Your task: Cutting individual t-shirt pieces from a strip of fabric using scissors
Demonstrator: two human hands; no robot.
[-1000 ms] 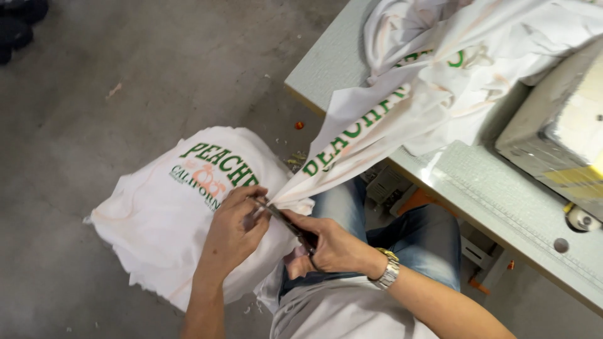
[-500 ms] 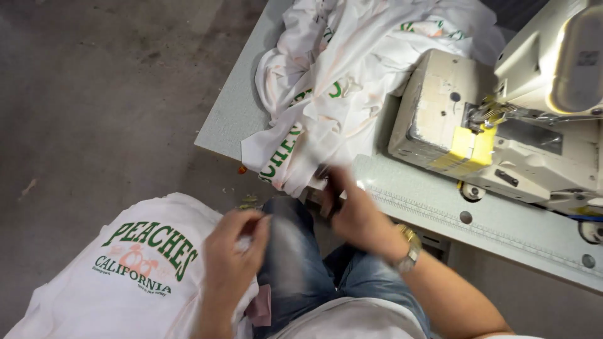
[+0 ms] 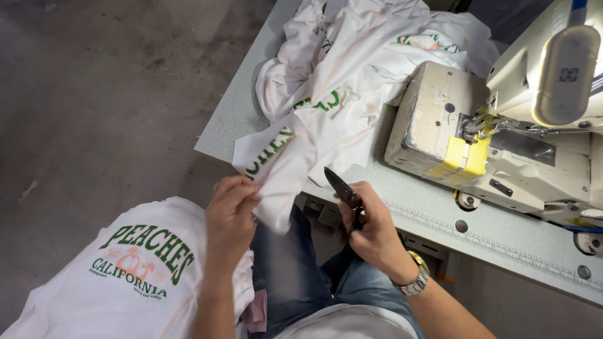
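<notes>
Presently, the left hand (image 3: 231,210) has its fingers pinched on the hanging corner of a white printed garment (image 3: 286,160) draped off the worktop (image 3: 402,188) edge. At three o'clock, the right hand (image 3: 372,227) grips dark thread snips (image 3: 342,186), blades up.

One head cam only, no 2nd view to share with. It looks steeply down from above the person's lap, close in. Worktop (image 3: 402,207) runs 11 to 4 o'clock, sewing machine (image 3: 502,132) at 2 o'clock, bare floor (image 3: 94,94) at 9–11 o'clock, forearms entering from 6 o'clock.
</notes>
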